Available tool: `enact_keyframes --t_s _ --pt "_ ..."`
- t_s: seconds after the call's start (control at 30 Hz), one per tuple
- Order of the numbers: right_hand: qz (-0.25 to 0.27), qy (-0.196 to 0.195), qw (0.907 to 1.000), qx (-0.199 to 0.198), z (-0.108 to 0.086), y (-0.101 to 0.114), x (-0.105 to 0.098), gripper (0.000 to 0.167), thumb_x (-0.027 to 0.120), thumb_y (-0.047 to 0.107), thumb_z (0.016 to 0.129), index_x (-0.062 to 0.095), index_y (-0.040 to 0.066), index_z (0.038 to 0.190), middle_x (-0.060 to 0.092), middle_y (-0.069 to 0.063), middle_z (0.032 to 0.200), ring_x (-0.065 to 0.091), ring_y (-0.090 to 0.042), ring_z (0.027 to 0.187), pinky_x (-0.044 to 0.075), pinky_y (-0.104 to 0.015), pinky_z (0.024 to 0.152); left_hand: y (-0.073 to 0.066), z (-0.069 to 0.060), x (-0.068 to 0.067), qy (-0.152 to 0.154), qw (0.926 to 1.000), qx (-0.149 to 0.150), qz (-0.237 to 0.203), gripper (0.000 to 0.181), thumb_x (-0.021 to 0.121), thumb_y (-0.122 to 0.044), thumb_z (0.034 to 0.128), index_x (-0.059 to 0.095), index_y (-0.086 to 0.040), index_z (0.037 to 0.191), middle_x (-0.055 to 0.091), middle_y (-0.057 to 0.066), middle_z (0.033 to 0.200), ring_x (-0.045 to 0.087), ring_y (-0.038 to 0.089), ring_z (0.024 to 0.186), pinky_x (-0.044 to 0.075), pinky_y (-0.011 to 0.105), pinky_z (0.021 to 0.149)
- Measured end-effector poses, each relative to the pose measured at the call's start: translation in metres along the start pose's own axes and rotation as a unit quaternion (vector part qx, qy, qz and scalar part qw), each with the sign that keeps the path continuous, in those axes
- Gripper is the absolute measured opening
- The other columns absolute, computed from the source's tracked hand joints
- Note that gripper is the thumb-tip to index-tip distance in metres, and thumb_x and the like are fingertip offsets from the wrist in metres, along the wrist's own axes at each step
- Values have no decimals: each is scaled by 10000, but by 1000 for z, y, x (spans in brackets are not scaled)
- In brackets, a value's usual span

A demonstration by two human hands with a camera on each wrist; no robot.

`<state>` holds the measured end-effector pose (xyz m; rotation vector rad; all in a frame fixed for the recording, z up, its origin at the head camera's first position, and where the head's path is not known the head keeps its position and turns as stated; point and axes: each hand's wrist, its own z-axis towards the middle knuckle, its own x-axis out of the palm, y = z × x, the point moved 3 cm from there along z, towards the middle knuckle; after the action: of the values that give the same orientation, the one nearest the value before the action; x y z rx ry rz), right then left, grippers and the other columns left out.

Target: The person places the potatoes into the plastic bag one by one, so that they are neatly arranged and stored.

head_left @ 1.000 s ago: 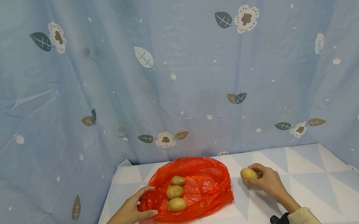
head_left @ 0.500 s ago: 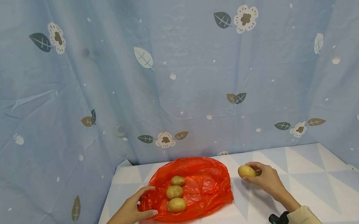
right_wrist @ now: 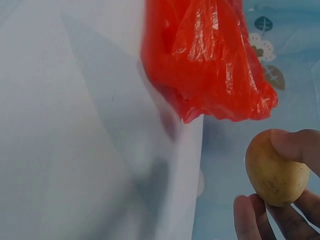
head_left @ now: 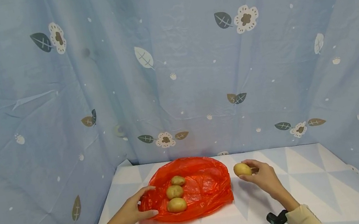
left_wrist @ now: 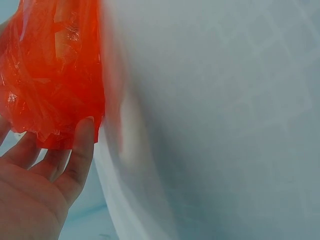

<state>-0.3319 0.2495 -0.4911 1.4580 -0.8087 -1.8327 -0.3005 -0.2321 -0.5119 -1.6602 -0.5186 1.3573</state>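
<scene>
Curtain (head_left: 189,66) behind table (head_left: 305,170), red bag (head_left: 203,187) near table's far edge, left hand (head_left: 132,211) touching bag's left side with spread fingers, right hand (head_left: 265,177) grasping one potato (head_left: 242,169) above table, just right of bag, three potatoes (head_left: 174,192) lying in bag.

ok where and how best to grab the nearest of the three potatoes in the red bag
Probably by its rounded ends, from above right: the nearest potato lies crosswise in the red bag, ends clear, with another potato close behind and the left hand off its left.
</scene>
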Motion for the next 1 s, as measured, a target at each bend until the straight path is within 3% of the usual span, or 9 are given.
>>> enact_keyframes --t_s 0.63,0.8,1.0 --pt "150 158 9997 -118 3 24 11 576 936 290 761 712 160 1276 724 -63 1125 655 -250 1012 546 -315 750 3 4 -1 8 10000 -81 -29 741 847 -352 859 492 -190 1489 452 138 1546 474 388 1359 481 591 1043" --pt "-15 179 9997 -164 3 32 16 563 927 325 766 717 192 1271 728 -34 1161 655 -220 1009 511 -325 760 3 3 -1 -2 10000 -32 6 740 849 -345 858 492 -189 1487 452 140 1546 474 392 1360 473 598 1049" --pt "208 342 9989 -224 3 41 25 562 928 304 768 714 181 1273 710 -32 1166 644 -229 1003 561 -322 730 2 3 -1 1 10000 55 34 738 846 -334 863 488 -175 1488 454 137 1544 472 387 1360 449 615 1067"
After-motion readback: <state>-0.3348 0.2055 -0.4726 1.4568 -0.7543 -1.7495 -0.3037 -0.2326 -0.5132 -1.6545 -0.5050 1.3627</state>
